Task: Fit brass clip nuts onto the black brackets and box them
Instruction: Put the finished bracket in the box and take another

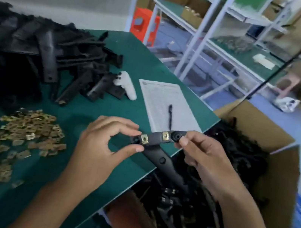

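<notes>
Head view: your left hand (pixel 101 143) pinches one end of the black bracket (pixel 157 145), your right hand (pixel 205 161) pinches the other, holding it over the counter (pixel 135 55) edge. Two brass clip nuts (pixel 145 138) sit on it; loose nuts (pixel 11 140) lie left, the box (pixel 282 175) right.

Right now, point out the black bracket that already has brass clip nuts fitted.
The black plastic bracket held between both hands; it carries two brass clip nuts, while piled ones look bare.
</notes>
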{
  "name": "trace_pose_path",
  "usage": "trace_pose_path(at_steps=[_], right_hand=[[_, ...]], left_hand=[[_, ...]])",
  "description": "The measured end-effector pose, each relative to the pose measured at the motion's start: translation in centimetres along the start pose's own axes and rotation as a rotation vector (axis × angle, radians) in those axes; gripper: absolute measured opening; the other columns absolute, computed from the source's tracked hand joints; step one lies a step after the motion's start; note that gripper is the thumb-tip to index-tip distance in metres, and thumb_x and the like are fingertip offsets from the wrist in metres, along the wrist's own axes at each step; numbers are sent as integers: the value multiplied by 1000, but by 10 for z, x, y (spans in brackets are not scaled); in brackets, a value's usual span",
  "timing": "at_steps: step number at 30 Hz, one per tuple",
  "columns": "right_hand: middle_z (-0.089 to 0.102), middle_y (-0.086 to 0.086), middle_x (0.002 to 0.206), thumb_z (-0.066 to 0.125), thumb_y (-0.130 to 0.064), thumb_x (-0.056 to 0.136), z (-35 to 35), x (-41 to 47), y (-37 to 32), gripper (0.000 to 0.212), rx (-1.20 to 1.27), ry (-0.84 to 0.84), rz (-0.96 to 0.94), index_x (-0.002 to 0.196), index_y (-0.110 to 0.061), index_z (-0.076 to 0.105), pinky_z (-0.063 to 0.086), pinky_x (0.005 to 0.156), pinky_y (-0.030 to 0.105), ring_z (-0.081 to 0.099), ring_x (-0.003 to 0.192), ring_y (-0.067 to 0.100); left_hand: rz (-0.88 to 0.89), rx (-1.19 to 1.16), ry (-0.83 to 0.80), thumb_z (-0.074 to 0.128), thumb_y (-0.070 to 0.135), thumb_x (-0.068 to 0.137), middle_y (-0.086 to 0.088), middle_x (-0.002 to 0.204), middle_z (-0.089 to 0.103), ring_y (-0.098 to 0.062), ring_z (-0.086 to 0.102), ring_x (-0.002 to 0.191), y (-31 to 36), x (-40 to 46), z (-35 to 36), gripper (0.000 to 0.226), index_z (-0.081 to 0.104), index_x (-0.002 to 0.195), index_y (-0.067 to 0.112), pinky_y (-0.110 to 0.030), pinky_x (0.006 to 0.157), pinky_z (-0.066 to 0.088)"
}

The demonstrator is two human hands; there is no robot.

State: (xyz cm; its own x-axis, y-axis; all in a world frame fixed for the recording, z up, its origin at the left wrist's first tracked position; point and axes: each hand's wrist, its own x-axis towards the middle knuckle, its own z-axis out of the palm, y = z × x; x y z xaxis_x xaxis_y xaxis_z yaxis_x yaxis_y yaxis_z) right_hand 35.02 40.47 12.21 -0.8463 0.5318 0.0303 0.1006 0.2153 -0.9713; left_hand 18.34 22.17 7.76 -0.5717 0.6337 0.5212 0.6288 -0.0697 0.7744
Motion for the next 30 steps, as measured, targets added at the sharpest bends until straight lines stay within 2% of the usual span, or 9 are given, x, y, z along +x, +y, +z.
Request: trace_pose_path(at_steps=[4, 10, 14, 16, 18, 20, 24, 27, 30], right_hand=[[55, -4, 68, 77, -66, 75, -74, -47, 10, 44, -37, 184, 72, 77, -22, 69, 28, 51, 17, 34, 57, 7], [59, 1, 80, 77, -48, 85, -126, -89, 27, 30, -147, 404, 209, 88, -20, 68, 34, 53, 20, 43, 59, 8], [72, -3, 93, 73, -31, 90, -133, -84, 50, 7, -362, 620, 216, 97, -30, 73, 48, 73, 30, 65, 83, 10], [73, -9, 90, 74, -43, 84, -124, -75, 61, 16, -308, 562, 226, 97, -34, 74, 54, 68, 31, 67, 81, 8], [76, -3, 93, 72, -59, 72, -107, -62, 75, 42, -279, 461, 260, 101, -29, 74, 60, 68, 42, 71, 91, 20], [76, 1, 89, 71, -63, 71, -79, -40, 89, 49, -296, 348, 253, 99, -24, 73, 59, 65, 48, 72, 90, 30], [62, -12, 64, 72, -43, 89, 6, 20, 87, 19, -312, 75, 98, 87, -24, 69, 41, 53, 11, 51, 56, -3], [53, -15, 61, 62, -54, 84, 80, 61, 62, 32, -287, -184, 15, 74, -24, 63, 33, 54, 13, 44, 55, -1], [44, -15, 60, 60, -58, 89, 143, 102, 41, 37, -263, -359, 11, 68, -30, 53, 32, 54, 18, 39, 54, 4]], left_hand=[[131, -31, -121, 80, 50, 75, 25, 102, 68, 7, 59, 101, 22, 16, 84, 27, 71, 91, 31, -26, 94, 42], [165, 56, -283, 81, 48, 78, 29, 98, 61, 4, 52, 96, 40, 19, 158, 33, 67, 105, 34, -21, 92, 33], [60, 181, -389, 70, 48, 89, 17, 114, 66, -9, 57, 107, 32, 5, 157, 31, 62, 116, 35, -31, 100, 31], [16, 195, -350, 66, 41, 93, 15, 101, 69, -10, 60, 98, 20, -4, 134, 12, 66, 100, 32, -36, 99, 33], [-63, 221, -268, 61, 38, 94, 14, 93, 70, -10, 61, 93, 1, -14, 100, 12, 66, 90, 28, -38, 99, 33], [-168, 271, -149, 54, 44, 96, 15, 92, 68, -7, 60, 92, -19, -24, 60, 19, 63, 90, 29, -36, 98, 34], [-369, 315, 87, 39, 55, 101, 13, 87, 66, -4, 61, 88, -57, -46, -29, 39, 63, 90, 27, -40, 87, 47], [-416, 344, 344, 37, 50, 102, 16, 80, 67, -3, 63, 78, -76, -68, -87, 43, 67, 82, 28, -40, 75, 51], [-522, 455, 558, 30, 53, 101, 15, 77, 64, -11, 61, 82, -94, -99, -128, 45, 64, 79, 33, -49, 80, 49]])
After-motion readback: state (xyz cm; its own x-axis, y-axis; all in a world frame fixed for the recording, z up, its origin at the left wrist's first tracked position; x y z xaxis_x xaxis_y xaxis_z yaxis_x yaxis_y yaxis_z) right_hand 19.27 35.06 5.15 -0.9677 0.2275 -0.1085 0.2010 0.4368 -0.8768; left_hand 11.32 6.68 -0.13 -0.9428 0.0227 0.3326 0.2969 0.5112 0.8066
